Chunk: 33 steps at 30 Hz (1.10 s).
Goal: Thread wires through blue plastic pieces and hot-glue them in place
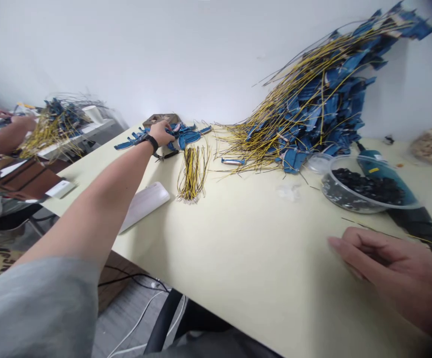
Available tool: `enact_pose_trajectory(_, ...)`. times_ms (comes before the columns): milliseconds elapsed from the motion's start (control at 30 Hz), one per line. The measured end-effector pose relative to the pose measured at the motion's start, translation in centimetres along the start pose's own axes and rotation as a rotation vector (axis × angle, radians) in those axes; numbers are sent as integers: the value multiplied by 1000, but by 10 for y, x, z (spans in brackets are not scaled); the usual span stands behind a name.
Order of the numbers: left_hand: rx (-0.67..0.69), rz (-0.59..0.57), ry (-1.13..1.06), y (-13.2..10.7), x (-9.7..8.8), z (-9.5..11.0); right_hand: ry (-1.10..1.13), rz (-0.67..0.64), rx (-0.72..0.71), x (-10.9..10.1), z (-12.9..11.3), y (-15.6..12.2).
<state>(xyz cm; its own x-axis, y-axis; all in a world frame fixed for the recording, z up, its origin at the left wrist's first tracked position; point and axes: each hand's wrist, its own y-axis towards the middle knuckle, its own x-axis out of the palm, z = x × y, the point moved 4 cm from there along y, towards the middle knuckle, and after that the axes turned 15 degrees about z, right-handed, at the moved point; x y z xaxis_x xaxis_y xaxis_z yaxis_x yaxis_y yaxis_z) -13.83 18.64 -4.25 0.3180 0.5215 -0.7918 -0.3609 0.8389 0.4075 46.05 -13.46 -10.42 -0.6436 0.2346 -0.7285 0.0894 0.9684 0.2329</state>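
Note:
My left hand [162, 133], with a black band at the wrist, reaches to the far side of the table. Its fingers curl down among blue film-like pieces [188, 138], and the fingertips are partly hidden. Just in front lie dark-handled pliers or cutters [169, 154] and a bundle of yellow and black wires [192, 174] with pale connector ends. At the near right, my right hand [395, 273] hovers with its fingers curled in and the thumb against them; nothing shows in it. A thin dark wire [365, 227] lies behind it.
Against the wall rises a large heap of blue pieces with wires [313, 104]. A clear bowl [373, 204] of small black parts stands at right, near a teal and black tool [410, 191]. A white tray [145, 205] lies left. Another person's arms [5, 132] show far left.

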Motion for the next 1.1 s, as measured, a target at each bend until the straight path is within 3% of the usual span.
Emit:
enact_pose_trajectory(100,-15,22,-34,-6,-3,7,2,-110,38,0,1,3)
enact_pose_trajectory(267,-122,32,-119,-11,-7,18,44,-68,2,-4,-13,2)
enact_pose_trajectory(400,-155,102,-179,-14,-28,36,85,-59,-3,-5,-28,0)
enact_pose_trajectory(533,-83,160,-230,-22,-63,79,122,-59,5,-5,-34,-1)
enact_pose_trajectory(633,7,153,-299,-37,-74,124,148,-61,-4,-4,-36,-3)
enact_pose_trajectory(733,108,58,-378,-65,-58,169,183,-44,-27,-3,-41,-4)
enact_pose_trajectory(900,335,-285,-510,-130,7,222,191,23,-15,-3,-56,-4)
enact_pose_trajectory(1000,437,-421,-510,-146,32,228,188,29,-22,-5,-63,-4)
enact_pose_trajectory(1100,464,-392,-489,-120,30,211,206,10,-29,-6,-66,-4)
